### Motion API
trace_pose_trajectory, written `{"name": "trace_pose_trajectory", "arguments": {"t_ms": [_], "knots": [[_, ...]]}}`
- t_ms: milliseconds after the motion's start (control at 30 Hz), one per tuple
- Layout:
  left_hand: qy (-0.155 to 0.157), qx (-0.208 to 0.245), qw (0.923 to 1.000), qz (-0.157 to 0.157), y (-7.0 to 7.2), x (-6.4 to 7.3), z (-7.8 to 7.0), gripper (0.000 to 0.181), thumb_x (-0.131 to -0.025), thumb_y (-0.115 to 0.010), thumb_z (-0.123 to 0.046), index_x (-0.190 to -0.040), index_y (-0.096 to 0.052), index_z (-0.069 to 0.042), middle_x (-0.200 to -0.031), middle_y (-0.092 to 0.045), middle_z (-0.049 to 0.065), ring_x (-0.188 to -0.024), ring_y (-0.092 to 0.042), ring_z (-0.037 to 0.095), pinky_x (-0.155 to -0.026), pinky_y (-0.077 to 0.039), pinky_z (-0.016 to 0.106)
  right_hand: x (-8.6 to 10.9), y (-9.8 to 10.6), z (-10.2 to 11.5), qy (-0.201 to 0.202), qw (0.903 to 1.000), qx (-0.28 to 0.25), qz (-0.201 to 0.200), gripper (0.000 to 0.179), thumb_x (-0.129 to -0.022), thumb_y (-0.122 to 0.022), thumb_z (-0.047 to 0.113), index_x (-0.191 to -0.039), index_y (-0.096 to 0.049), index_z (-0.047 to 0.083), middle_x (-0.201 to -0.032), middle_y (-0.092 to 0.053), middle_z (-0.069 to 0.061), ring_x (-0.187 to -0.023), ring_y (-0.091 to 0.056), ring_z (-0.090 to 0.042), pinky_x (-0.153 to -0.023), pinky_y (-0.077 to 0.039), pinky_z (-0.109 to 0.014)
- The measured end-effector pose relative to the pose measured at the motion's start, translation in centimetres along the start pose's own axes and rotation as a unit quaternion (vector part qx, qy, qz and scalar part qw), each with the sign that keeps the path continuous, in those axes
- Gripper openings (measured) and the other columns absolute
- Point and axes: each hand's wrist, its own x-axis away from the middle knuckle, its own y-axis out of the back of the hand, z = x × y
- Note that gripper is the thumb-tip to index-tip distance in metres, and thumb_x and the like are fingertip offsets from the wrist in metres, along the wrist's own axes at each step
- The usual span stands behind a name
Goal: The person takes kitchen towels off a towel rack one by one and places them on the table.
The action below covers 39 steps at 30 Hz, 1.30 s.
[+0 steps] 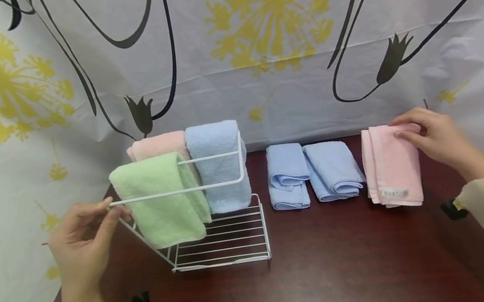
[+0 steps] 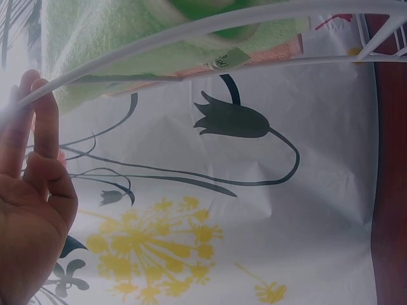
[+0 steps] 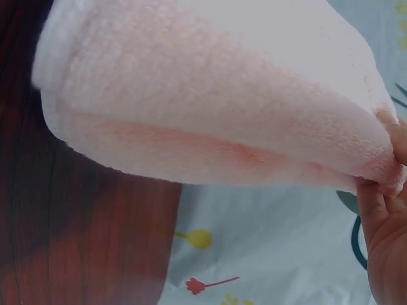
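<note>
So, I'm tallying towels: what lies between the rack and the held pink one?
A folded blue towel and, beside it, a second blue towel, in the head view.

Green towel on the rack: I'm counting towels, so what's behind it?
A pink towel shows behind it, past the top and right edge, with a blue towel beside the pink. The green towel covers the rest; anything else there is hidden.
</note>
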Motion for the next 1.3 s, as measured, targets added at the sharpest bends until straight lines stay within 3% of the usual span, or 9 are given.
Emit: {"name": "trace_pose_trajectory", "arguments": {"t_ms": [267, 500, 633, 867, 1300], "knots": [[-0.003, 0.014, 0.9999, -0.004, 0.0, 0.0, 0.1, 0.022, -0.080, -0.059, 0.029, -0.101, -0.060, 0.025, -0.087, -0.077, 0.011, -0.075, -0.073, 0.015, -0.072, -0.060, 0.018, -0.5, -1.7, -1.7, -0.046, 0.9989, 0.013, -0.003, 0.020, -0.082, -0.076, -0.004, -0.101, -0.073, 0.001, -0.093, -0.048, 0.042, -0.077, -0.042, 0.014, -0.066, -0.033, -0.006], [-0.005, 0.010, 0.9999, 0.004, 0.0, 0.0, 0.2, 0.022, -0.081, -0.060, 0.028, -0.102, -0.060, 0.025, -0.088, -0.077, 0.011, -0.076, -0.073, 0.015, -0.073, -0.060, 0.019, -0.6, -3.0, -2.8, -0.109, 0.9938, 0.008, 0.018, 0.018, -0.089, -0.074, 0.008, -0.105, -0.072, 0.002, -0.089, -0.047, 0.041, -0.074, -0.040, 0.009, -0.063, -0.032, -0.009], [-0.006, 0.007, 0.9999, 0.005, 0.0, 0.0, 0.3, 0.022, -0.081, -0.061, 0.027, -0.102, -0.060, 0.025, -0.088, -0.077, 0.011, -0.074, -0.072, 0.014, -0.072, -0.060, 0.018, -0.5, -3.7, -3.3, -0.139, 0.9901, 0.005, 0.024, 0.019, -0.090, -0.074, 0.012, -0.106, -0.072, 0.003, -0.082, -0.049, 0.035, -0.070, -0.040, 0.004, -0.058, -0.032, -0.012], [-0.007, 0.007, 0.9999, 0.010, -0.1, -0.1, 0.4, 0.022, -0.081, -0.061, 0.026, -0.103, -0.061, 0.024, -0.088, -0.077, 0.011, -0.075, -0.073, 0.014, -0.073, -0.060, 0.018, -0.1, -4.7, -4.3, -0.168, 0.9854, 0.001, 0.029, 0.019, -0.089, -0.075, 0.013, -0.106, -0.072, 0.004, -0.074, -0.050, 0.022, -0.069, -0.039, 0.001, -0.056, -0.032, -0.015], [-0.019, 0.026, 0.9995, 0.006, -0.1, -0.1, 0.4, 0.021, -0.081, -0.061, 0.027, -0.102, -0.060, 0.026, -0.087, -0.076, 0.014, -0.074, -0.073, 0.016, -0.072, -0.060, 0.020, 0.5, -5.8, -5.7, -0.181, 0.9820, 0.001, 0.055, 0.023, -0.091, -0.072, 0.015, -0.109, -0.071, 0.000, -0.090, -0.064, 0.009, -0.075, -0.042, 0.003, -0.063, -0.034, -0.011]]}}
